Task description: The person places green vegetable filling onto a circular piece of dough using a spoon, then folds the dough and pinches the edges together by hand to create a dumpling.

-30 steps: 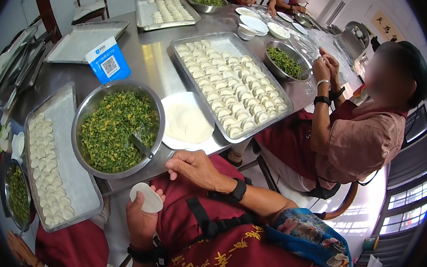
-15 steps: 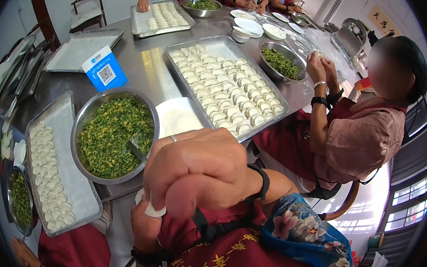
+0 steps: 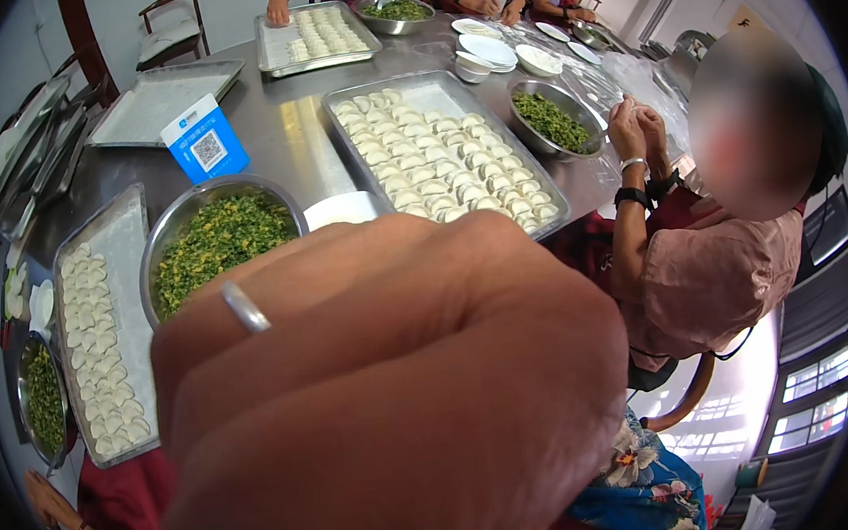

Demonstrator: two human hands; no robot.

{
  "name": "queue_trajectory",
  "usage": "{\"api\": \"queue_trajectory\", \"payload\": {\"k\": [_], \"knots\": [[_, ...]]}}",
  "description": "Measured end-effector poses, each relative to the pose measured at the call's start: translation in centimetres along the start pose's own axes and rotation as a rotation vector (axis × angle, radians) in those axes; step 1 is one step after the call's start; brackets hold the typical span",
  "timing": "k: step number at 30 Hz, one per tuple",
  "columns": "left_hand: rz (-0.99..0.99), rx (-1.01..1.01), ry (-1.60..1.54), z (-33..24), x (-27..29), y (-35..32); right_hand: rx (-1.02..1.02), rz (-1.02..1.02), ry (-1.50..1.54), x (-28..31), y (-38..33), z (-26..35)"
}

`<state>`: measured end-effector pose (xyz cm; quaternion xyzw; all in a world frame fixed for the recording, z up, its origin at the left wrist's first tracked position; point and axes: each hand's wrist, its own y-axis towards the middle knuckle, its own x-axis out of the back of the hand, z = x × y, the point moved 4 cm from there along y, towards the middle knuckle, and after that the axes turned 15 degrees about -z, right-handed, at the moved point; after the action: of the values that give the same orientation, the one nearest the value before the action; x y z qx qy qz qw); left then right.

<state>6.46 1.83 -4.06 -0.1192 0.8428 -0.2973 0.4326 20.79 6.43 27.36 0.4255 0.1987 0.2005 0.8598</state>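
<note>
Head view: a big shiny metal table (image 3: 294, 126) holds the food. A person in a pink top (image 3: 710, 287) sits at the right side, with both hands (image 3: 638, 134) held up together. The large tray (image 3: 438, 88) is long, and its long way runs from the far left to the near right. The left tray (image 3: 124, 249) is long too, and it runs nearly straight away from us. Beside it sits a round steel bowl (image 3: 156, 251), so no side of it is longer; its mouth faces up and green filling (image 3: 218, 236) is in it. A white plate (image 3: 345, 208) peeks out between the bowl and the large tray. A blue sign (image 3: 204, 148) stands behind the bowl. The right hand (image 3: 394, 387) is very close to the camera and blocks the near part of the bowl. Its fingers curl in and point left and a little down. Their tips are hidden, so I can't tell if they grip something. The left hand is hidden as well, so I can't tell about its fingers. White dumplings (image 3: 451, 158) lie in rows in the large tray, and a silver ring (image 3: 245, 307) is on one right finger.
</note>
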Motion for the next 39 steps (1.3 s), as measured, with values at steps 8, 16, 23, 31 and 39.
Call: {"api": "queue_trajectory", "payload": {"k": [8, 16, 23, 31, 39], "knots": [[0.015, 0.023, 0.026, 0.5, -0.5, 0.7, -0.115, 0.02, 0.105, -1.1, -0.8, -0.5], [0.013, 0.034, 0.048, 1.1, -0.2, 0.7, -0.237, 0.037, 0.208, -1.0, -0.3, -2.0], [-0.001, 0.06, 0.086, 0.9, 0.1, 1.2, -0.352, 0.026, 0.277, -0.7, -0.1, -4.8], [-0.021, 0.06, 0.075, 1.1, 0.7, 2.0, -0.391, 0.067, 0.352, -2.5, 0.7, -6.5], [0.025, 0.067, 0.144, 0.5, -0.6, 1.2, -0.174, 0.007, 0.408, -1.1, 2.0, 1.0]]}}
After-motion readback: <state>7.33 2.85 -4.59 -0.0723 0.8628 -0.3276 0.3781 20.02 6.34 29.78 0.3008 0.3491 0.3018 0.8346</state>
